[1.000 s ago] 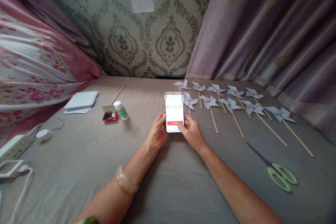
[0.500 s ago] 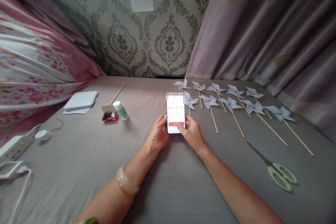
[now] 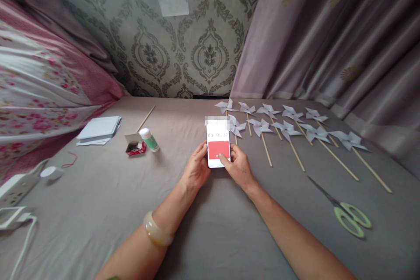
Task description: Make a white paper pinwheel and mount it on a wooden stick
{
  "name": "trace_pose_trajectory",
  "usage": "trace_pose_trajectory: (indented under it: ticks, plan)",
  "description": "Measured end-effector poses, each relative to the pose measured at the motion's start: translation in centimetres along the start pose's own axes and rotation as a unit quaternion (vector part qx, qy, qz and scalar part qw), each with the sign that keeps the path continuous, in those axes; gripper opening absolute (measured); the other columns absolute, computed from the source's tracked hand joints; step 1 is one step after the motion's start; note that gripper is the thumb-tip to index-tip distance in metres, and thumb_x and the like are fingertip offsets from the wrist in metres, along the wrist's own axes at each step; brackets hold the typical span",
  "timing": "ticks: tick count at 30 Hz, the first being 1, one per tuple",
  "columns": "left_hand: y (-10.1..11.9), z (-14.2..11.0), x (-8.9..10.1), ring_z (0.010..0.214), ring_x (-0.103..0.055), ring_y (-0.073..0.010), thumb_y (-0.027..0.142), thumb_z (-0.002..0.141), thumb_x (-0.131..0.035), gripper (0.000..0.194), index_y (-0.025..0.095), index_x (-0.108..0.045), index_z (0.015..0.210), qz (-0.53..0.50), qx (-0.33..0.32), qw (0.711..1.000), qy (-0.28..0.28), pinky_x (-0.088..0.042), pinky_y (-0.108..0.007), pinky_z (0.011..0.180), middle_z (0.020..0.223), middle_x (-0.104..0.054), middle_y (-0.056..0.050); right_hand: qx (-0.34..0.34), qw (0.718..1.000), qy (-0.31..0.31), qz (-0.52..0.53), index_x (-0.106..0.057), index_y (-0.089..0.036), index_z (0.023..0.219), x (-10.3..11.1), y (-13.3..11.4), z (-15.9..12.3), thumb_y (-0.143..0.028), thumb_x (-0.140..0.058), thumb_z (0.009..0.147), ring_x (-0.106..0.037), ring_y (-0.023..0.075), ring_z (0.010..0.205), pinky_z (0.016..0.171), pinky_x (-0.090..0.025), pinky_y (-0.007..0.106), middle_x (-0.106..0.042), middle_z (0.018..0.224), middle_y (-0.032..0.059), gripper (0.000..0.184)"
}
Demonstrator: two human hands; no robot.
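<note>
Upright between both hands is a smartphone [image 3: 218,140], its bright screen showing a timer at 00:10:37 above a large red block. My left hand [image 3: 197,165] grips the phone's left edge. On the opposite edge, my right hand [image 3: 241,167] is wrapped round it, with the thumb laid over the lower screen on the red block. Behind and to the right of the phone lie several white paper pinwheels [image 3: 261,127] on wooden sticks. Scissors [image 3: 341,208] with green handles rest to the right of my right forearm.
On the left are a stack of white paper [image 3: 98,129], a lone wooden stick [image 3: 146,118], an open red box [image 3: 135,148] of small pieces and a glue stick [image 3: 149,140]. A power strip [image 3: 21,188] with a white cable lies at the left edge. Curtains hang at both sides.
The red button on the phone screen has grown from a thin bar into a large block. Both hands keep their hold on the phone; the view has shifted slightly.
</note>
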State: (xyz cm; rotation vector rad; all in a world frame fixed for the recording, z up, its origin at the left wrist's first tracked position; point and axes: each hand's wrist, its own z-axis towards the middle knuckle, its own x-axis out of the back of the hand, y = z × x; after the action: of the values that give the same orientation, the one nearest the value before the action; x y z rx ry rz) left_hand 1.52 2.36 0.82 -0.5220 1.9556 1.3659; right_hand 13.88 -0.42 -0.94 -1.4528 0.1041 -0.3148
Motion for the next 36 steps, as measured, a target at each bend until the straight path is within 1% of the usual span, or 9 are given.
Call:
trace_pose_trajectory:
  ticks: [4, 7, 13, 20, 25, 30, 36]
  plan:
    - [0.04, -0.05, -0.07, 0.085, -0.069, -0.0183, 0.022, 0.082, -0.068, 0.023, 0.016, -0.066, 0.104, 0.003, 0.002, 1.0, -0.002, -0.054, -0.031, 0.084, 0.098, -0.073, -0.004, 0.001, 1.0, 0.002, 0.004, -0.057, -0.018, 0.102, -0.06, -0.14, -0.07, -0.031, -0.064, 0.072, -0.073, 0.0236, 0.077, 0.065, -0.057, 0.032, -0.076, 0.09, 0.0092, 0.033]
    - [0.07, -0.13, -0.13, 0.084, -0.069, -0.0178, 0.021, 0.083, -0.066, 0.021, 0.016, -0.066, 0.103, 0.003, 0.0, 1.0, -0.007, -0.054, -0.031, 0.082, 0.097, -0.073, -0.004, 0.001, 1.0, 0.001, 0.005, -0.058, -0.018, 0.103, -0.08, -0.17, -0.1, -0.032, -0.065, 0.073, -0.073, 0.0235, 0.076, 0.066, -0.058, 0.033, -0.076, 0.089, 0.0087, 0.034]
    - [0.07, -0.19, -0.19, 0.084, -0.069, -0.0174, 0.022, 0.082, -0.067, 0.022, 0.017, -0.067, 0.104, 0.001, -0.003, 1.0, -0.005, -0.052, -0.029, 0.081, 0.097, -0.073, -0.004, 0.007, 1.0, 0.002, 0.011, -0.059, -0.021, 0.102, -0.09, -0.1, -0.11, -0.031, -0.068, 0.073, -0.073, 0.022, 0.077, 0.068, -0.058, 0.031, -0.076, 0.089, 0.0061, 0.032]
    - [-0.04, -0.14, -0.11, 0.082, -0.067, -0.0156, 0.022, 0.082, -0.068, 0.022, 0.017, -0.068, 0.102, -0.007, -0.007, 1.0, -0.005, -0.051, -0.027, 0.078, 0.096, -0.073, -0.003, 0.009, 1.0, 0.004, 0.001, -0.058, -0.02, 0.1, -0.14, -0.24, -0.19, -0.029, -0.066, 0.073, -0.073, 0.0231, 0.075, 0.067, -0.058, 0.033, -0.076, 0.088, 0.0078, 0.029]
    - [-0.03, -0.13, -0.12, 0.08, -0.066, -0.015, 0.021, 0.083, -0.065, 0.019, 0.016, -0.068, 0.102, -0.009, -0.009, 1.0, -0.011, -0.05, -0.026, 0.075, 0.094, -0.073, -0.004, 0.012, 1.0, 0.006, 0.002, -0.058, -0.019, 0.101, -0.17, -0.15, -0.21, -0.028, -0.065, 0.074, -0.073, 0.0231, 0.077, 0.066, -0.058, 0.031, -0.076, 0.09, 0.0083, 0.029]
    - [-0.03, -0.17, -0.07, 0.083, -0.067, -0.0159, 0.022, 0.083, -0.066, 0.021, 0.016, -0.067, 0.103, -0.007, -0.005, 1.0, -0.008, -0.051, -0.027, 0.078, 0.097, -0.073, -0.004, 0.012, 1.0, 0.003, 0.007, -0.058, -0.02, 0.101, -0.19, -0.19, -0.28, -0.028, -0.066, 0.074, -0.073, 0.0225, 0.079, 0.069, -0.058, 0.031, -0.076, 0.092, 0.0077, 0.029]
    - [-0.06, -0.14, -0.01, 0.083, -0.067, -0.0155, 0.021, 0.083, -0.067, 0.021, 0.017, -0.068, 0.103, -0.012, -0.003, 1.0, -0.005, -0.051, -0.027, 0.078, 0.097, -0.073, -0.003, 0.018, 1.0, 0.004, 0.001, -0.058, -0.021, 0.1, -0.16, 0.02, -0.24, -0.029, -0.065, 0.075, -0.073, 0.0225, 0.077, 0.067, -0.058, 0.032, -0.076, 0.09, 0.0073, 0.027]
